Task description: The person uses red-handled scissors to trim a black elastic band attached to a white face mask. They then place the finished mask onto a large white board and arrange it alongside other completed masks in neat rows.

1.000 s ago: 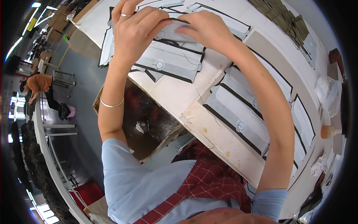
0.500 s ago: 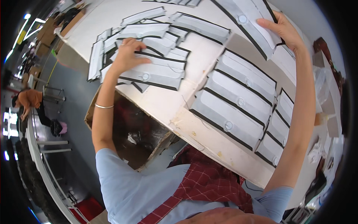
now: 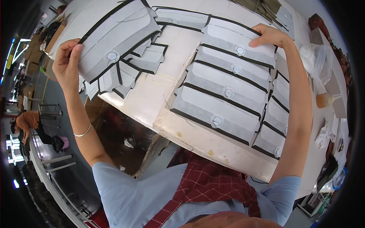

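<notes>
My left hand (image 3: 67,66) grips the left edge of a pale grey fabric panel (image 3: 125,36) with black bound edges and a round disc. It is raised and tilted above a loose pile of similar panels (image 3: 150,59). On the right, my right hand (image 3: 270,36) pinches the upper right edge of another such panel (image 3: 224,34), thumb on top. That panel lies at the far end of a column of overlapping panels (image 3: 220,104), their discs roughly in line.
Beside the column, a second row of panels (image 3: 273,123) runs along the right. An open cardboard box (image 3: 125,142) stands below the table's (image 3: 156,89) front edge. Plastic bags (image 3: 317,62) and a cup of amber liquid (image 3: 323,100) sit far right. Another person (image 3: 28,123) bends over at far left.
My right hand has brought its panel down and left onto the far end of the column. My left hand has taken a panel off the pile and lifted it.
</notes>
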`<state>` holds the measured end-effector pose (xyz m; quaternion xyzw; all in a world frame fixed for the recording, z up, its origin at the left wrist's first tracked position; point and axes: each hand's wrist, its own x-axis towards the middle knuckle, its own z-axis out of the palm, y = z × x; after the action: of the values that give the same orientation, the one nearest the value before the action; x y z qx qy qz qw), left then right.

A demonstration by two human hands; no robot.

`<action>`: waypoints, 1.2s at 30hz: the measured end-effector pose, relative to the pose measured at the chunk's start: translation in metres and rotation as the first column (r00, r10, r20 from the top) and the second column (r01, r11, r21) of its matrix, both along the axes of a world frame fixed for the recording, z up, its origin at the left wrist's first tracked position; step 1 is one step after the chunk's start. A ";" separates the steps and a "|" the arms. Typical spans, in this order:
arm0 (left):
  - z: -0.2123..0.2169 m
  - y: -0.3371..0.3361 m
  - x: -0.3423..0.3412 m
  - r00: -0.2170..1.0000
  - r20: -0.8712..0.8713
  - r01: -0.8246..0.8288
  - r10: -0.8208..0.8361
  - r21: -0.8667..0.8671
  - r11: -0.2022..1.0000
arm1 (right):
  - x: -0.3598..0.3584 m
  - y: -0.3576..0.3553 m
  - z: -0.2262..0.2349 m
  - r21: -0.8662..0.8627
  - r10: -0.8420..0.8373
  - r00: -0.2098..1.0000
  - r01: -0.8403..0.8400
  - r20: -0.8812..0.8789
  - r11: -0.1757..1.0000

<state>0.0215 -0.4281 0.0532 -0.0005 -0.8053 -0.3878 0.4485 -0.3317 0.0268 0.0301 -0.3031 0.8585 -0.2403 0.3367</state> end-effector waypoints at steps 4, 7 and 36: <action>0.010 0.030 -0.019 0.998 -0.003 0.069 -0.070 -0.107 0.992 | -0.006 0.001 -0.013 -0.044 0.098 0.995 -0.097 0.002 0.994; 0.014 0.054 -0.042 0.998 -0.010 0.062 -0.068 -0.280 0.958 | -0.001 -0.004 -0.008 0.011 0.122 0.985 -0.122 -0.124 0.992; 0.003 0.167 -0.158 0.994 -0.108 -0.035 -0.035 -0.586 0.809 | 0.093 -0.043 0.077 -0.305 0.056 0.786 -0.303 -0.615 0.903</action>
<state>-0.1364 -0.2614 0.0563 -0.1611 -0.8587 -0.1195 0.4715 -0.2386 -0.0162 0.1067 -0.5053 0.8214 -0.2645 0.0067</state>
